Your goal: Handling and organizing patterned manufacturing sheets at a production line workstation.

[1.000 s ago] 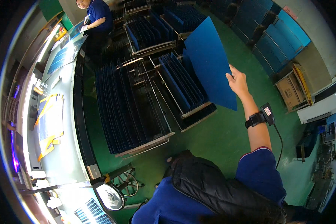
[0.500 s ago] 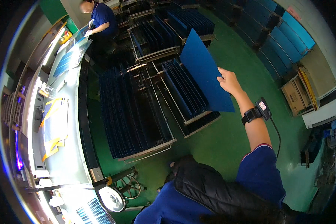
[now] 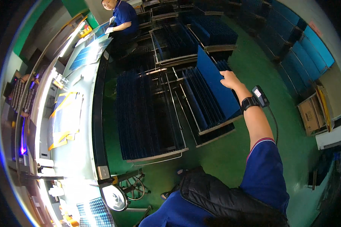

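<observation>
My right hand (image 3: 231, 80) reaches forward, its fingers closed on the upper right edge of a flat blue panel (image 3: 215, 84). Upright and slightly tilted, the panel stands among other dark blue panels in a metal rack (image 3: 220, 128). Its lower edge is hidden in the rack. On my right wrist is a black strap with a small cabled device (image 3: 260, 95). My left hand is out of the picture.
A second rack of upright panels (image 3: 135, 113) stands to the left, with more racks behind. Along the left runs a brightly lit workbench (image 3: 86, 130) holding orange-edged sheets (image 3: 67, 118). A co-worker (image 3: 124, 17) sits at its far end. Cardboard boxes (image 3: 310, 113) lean at right.
My right hand has lowered the blue panel from above the rack into the row. The view has shifted, so the racks appear farther right. The co-worker's head has turned.
</observation>
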Tool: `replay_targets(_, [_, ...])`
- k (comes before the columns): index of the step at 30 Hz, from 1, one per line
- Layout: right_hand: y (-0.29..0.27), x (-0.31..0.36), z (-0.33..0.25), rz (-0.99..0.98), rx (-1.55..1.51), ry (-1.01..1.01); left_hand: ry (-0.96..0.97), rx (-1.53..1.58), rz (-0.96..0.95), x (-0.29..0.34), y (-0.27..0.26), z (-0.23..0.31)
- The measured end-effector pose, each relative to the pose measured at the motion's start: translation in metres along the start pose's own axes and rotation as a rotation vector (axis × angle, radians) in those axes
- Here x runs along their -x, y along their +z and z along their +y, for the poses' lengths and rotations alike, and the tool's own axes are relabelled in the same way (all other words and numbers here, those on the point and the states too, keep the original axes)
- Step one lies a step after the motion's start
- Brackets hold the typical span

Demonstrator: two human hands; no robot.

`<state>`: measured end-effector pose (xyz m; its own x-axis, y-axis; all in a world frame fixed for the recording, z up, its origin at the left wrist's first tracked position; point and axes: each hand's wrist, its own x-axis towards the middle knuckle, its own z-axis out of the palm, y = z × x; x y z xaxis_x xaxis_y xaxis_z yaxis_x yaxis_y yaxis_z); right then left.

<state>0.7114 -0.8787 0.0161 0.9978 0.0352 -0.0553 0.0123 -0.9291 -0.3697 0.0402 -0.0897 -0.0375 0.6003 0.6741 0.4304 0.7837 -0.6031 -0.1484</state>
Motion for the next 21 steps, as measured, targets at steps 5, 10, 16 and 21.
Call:
replay_targets(5, [-0.009, 0.01, -0.071, 0.112, -0.029, -0.005, -0.057, -0.084, 0.069, 0.022, -0.028, -0.039])
replay_targets(10, [0.011, 0.03, -0.105, 0.308, -0.499, -0.206, -0.173, -0.321, 0.242, 0.03, -0.091, -0.116])
replay_targets(16, [0.018, 0.032, -0.114, 0.461, 0.19, 0.25, -0.275, -0.619, 0.426, 0.055, -0.144, -0.169])
replay_targets(21, [0.027, 0.021, -0.045, 0.162, 0.078, 0.531, -0.24, -0.551, 0.1, 0.091, -0.069, -0.136])
